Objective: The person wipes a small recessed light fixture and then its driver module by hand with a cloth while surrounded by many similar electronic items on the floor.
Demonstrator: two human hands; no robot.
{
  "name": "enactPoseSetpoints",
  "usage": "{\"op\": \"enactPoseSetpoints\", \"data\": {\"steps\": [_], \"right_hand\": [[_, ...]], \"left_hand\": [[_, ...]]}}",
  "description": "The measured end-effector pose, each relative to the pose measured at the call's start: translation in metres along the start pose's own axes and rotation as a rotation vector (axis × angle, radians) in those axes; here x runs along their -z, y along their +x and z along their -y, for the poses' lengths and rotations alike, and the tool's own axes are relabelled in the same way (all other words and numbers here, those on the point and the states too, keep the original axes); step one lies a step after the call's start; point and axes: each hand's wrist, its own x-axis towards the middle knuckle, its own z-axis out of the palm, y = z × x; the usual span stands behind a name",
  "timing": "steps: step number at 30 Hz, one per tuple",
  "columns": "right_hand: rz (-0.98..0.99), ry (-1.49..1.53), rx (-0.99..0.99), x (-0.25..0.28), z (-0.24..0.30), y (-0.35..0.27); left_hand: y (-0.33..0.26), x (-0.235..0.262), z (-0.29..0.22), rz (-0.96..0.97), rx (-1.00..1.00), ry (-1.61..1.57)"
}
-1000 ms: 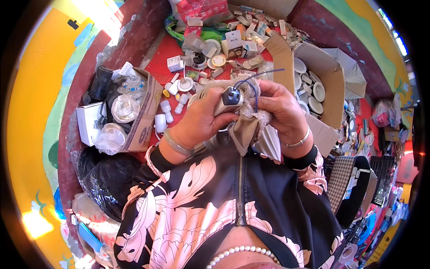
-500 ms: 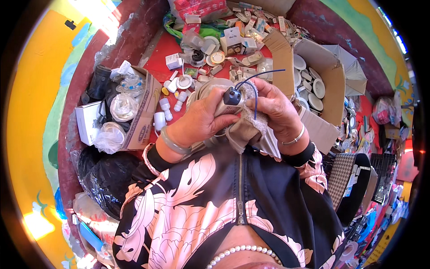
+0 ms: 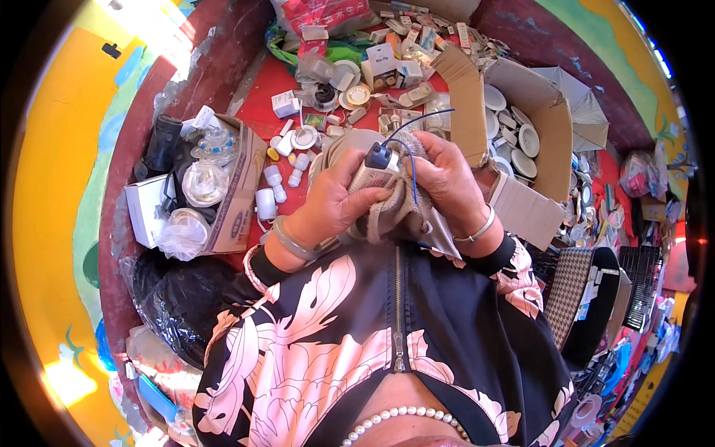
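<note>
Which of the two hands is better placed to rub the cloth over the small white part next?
Probably the right hand: its fingers already bunch the beige cloth against the white part with the blue wire. The left hand wraps around that part, steadying it.

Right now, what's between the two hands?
Head view: a small white device with a black cap and blue wires, wrapped in a beige cloth, sits clasped between the left hand and right hand.
</note>
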Motion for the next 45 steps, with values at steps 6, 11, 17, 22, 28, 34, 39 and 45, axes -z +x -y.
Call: {"op": "enactPoseSetpoints", "data": {"steps": [6, 11, 17, 22, 28, 34, 39, 45], "right_hand": [[-0.031, 0.441, -0.027, 0.022, -0.01, 0.004], [-0.168, 0.406, 0.086, 0.048, -0.007, 0.0], [-0.148, 0.314, 0.174, 0.035, 0.0, -0.007], [-0.074, -0.193, 0.438, 0.003, -0.007, 0.002], [-0.126, -0.664, 0.7, -0.015, 0.004, 0.0], [-0.13, -0.675, 0.572, -0.012, 0.002, 0.001], [0.142, 0.351, 0.054, 0.011, -0.004, -0.001], [-0.13, 0.568, 0.191, 0.054, -0.013, 0.001]], "left_hand": [[-0.008, 0.0, -0.003, -0.061, 0.208, -0.617], [-0.008, 0.004, -0.001, -0.127, 0.118, -0.589], [-0.005, 0.002, 0.0, -0.159, 0.068, -0.605], [-0.004, -0.001, -0.003, -0.152, 0.137, -0.541], [-0.004, -0.003, -0.002, -0.19, 0.085, -0.329], [-0.006, -0.005, 0.009, -0.192, 0.045, -0.178], [-0.001, -0.007, 0.01, -0.242, -0.025, -0.28], [0.005, 0.008, -0.003, -0.276, 0.152, -0.598]]}}
